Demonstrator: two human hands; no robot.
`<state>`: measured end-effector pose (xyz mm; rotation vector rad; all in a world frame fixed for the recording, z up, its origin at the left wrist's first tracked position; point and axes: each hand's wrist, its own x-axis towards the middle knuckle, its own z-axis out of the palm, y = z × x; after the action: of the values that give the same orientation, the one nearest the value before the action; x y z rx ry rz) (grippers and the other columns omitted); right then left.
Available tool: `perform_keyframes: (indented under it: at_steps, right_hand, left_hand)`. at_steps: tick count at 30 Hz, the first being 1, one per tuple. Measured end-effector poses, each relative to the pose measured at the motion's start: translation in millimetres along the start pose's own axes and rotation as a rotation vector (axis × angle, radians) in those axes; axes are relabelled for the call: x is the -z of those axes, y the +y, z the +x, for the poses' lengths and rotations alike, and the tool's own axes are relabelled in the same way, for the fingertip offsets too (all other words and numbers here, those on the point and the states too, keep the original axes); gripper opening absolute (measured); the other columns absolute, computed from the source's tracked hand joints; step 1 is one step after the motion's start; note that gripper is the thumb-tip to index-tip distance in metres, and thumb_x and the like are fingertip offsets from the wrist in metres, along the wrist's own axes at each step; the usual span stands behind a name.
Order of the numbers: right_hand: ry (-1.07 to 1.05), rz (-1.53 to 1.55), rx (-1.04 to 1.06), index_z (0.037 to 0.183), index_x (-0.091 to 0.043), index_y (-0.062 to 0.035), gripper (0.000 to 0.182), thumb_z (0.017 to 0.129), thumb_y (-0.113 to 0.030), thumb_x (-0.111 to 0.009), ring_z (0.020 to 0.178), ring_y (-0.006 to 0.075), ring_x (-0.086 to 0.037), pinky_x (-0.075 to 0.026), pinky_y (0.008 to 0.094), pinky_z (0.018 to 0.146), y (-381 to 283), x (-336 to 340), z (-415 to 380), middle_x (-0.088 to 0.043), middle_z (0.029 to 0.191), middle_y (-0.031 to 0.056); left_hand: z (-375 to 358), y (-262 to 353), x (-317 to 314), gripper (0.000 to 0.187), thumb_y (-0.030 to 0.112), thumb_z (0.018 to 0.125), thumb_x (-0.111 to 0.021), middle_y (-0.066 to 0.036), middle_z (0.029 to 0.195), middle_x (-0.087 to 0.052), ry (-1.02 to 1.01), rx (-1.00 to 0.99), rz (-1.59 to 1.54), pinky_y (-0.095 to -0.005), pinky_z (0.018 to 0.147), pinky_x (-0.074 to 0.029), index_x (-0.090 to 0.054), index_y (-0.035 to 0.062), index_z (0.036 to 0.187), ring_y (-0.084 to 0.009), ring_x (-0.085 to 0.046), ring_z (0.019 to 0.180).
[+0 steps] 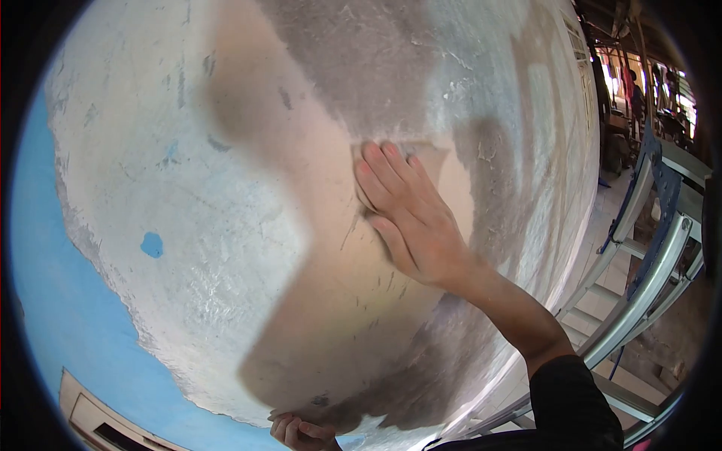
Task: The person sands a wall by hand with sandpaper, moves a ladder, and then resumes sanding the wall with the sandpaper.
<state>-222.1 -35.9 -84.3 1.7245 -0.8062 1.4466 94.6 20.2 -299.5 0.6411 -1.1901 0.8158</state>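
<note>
My right hand (406,210) lies flat on the patched wall (226,218), fingers together and pointing up. Under it a thin grey-brown sheet, which looks like sandpaper (432,159), is pressed to the wall; only its edges show past the fingers. Around the hand the surface is smooth and beige, with a few dark scratches below the thumb. At the bottom edge of the view my left hand (302,434) is curled, its fingertips close to the wall's lower part. What its fingers hold, if anything, is hidden.
Blue paint (83,225) borders the whitish patch on the left, with a blue spot (152,244) inside it. A metal ladder (639,293) stands close on the right. Below left is a pale framed opening (90,410). A cluttered area with a person (638,98) lies far right.
</note>
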Motion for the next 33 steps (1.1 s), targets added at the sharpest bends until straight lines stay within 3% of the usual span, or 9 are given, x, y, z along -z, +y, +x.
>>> perform_keyframes:
  at_steps: [7,13,19,22,23,26,29,33]
  right_hand:
    - [0.065,0.001,0.155,0.140,-0.046,-0.0054,0.048,0.095,-0.016,-0.054,0.139,0.0292,-0.036,-0.028,0.0456,0.114,19,-1,59,-0.040,0.149,0.0125]
    - [0.020,0.018,-0.084,0.137,-0.049,-0.0032,0.044,0.096,-0.019,-0.052,0.139,0.0296,-0.036,-0.026,0.0456,0.114,-11,-5,-13,-0.041,0.149,0.0131]
    - [0.133,0.044,0.030,0.140,-0.046,-0.0002,0.046,0.098,-0.018,-0.047,0.141,0.0330,-0.032,-0.024,0.0457,0.115,4,-5,52,-0.042,0.148,0.0152]
    - [0.176,-0.034,0.014,0.140,-0.045,-0.0011,0.046,0.098,-0.019,-0.049,0.141,0.0324,-0.031,-0.024,0.0462,0.115,0,-17,40,-0.040,0.149,0.0147]
    - [0.146,-0.009,-0.029,0.142,-0.043,-0.0013,0.048,0.098,-0.020,-0.049,0.141,0.0328,-0.032,-0.023,0.0459,0.115,-7,-14,21,-0.036,0.151,0.0151]
    - [-0.005,0.047,-0.170,0.143,-0.041,-0.0016,0.049,0.098,-0.020,-0.050,0.142,0.0316,-0.031,-0.023,0.0457,0.115,-34,-6,-29,-0.035,0.152,0.0145]
    - [-0.018,0.022,-0.101,0.142,-0.040,0.0002,0.054,0.094,-0.017,-0.056,0.140,0.0330,-0.032,-0.027,0.0464,0.114,-25,3,-12,-0.036,0.150,0.0165]
    - [0.137,-0.004,-0.002,0.142,-0.043,-0.0014,0.049,0.097,-0.018,-0.051,0.142,0.0319,-0.031,-0.026,0.0464,0.114,0,-6,38,-0.036,0.152,0.0139]
  left_hand:
    - [-4,1,2,0.012,0.011,0.093,-0.046,-0.014,0.088,-0.049,-0.031,0.044,0.059,-0.0447,0.078,-0.045,-0.047,-0.0005,0.089,-0.0269,-0.050,0.082]
    - [2,9,-1,0.014,0.013,0.094,-0.046,-0.013,0.088,-0.049,-0.016,0.056,0.054,-0.0473,0.085,-0.046,-0.047,0.0008,0.088,-0.0267,-0.050,0.081]
    - [-4,1,-1,0.011,0.011,0.095,-0.045,-0.013,0.090,-0.050,-0.014,0.029,0.068,-0.0497,0.091,-0.044,-0.048,0.0004,0.091,-0.0277,-0.051,0.085]
    - [-5,-16,-23,0.038,0.033,0.097,-0.053,-0.014,0.080,-0.056,0.290,-0.118,-0.005,-0.0357,0.054,-0.045,-0.058,-0.0042,0.090,-0.0208,-0.053,0.063]
    - [2,-2,-37,0.030,0.026,0.094,-0.057,-0.008,0.073,-0.048,0.428,-0.008,-0.030,-0.0354,0.053,-0.040,-0.052,0.0025,0.076,-0.0175,-0.044,0.058]
    - [6,1,-31,0.028,0.025,0.092,-0.061,-0.007,0.075,-0.049,0.365,-0.024,-0.078,-0.0366,0.056,-0.042,-0.053,0.0021,0.078,-0.0183,-0.046,0.060]
    - [6,3,-35,0.028,0.025,0.093,-0.061,-0.007,0.075,-0.050,0.412,0.009,-0.094,-0.0367,0.056,-0.042,-0.054,0.0022,0.078,-0.0185,-0.047,0.061]
    - [4,8,-44,0.027,0.024,0.093,-0.062,-0.007,0.074,-0.050,0.484,0.056,-0.106,-0.0369,0.057,-0.043,-0.054,0.0023,0.079,-0.0188,-0.048,0.062]
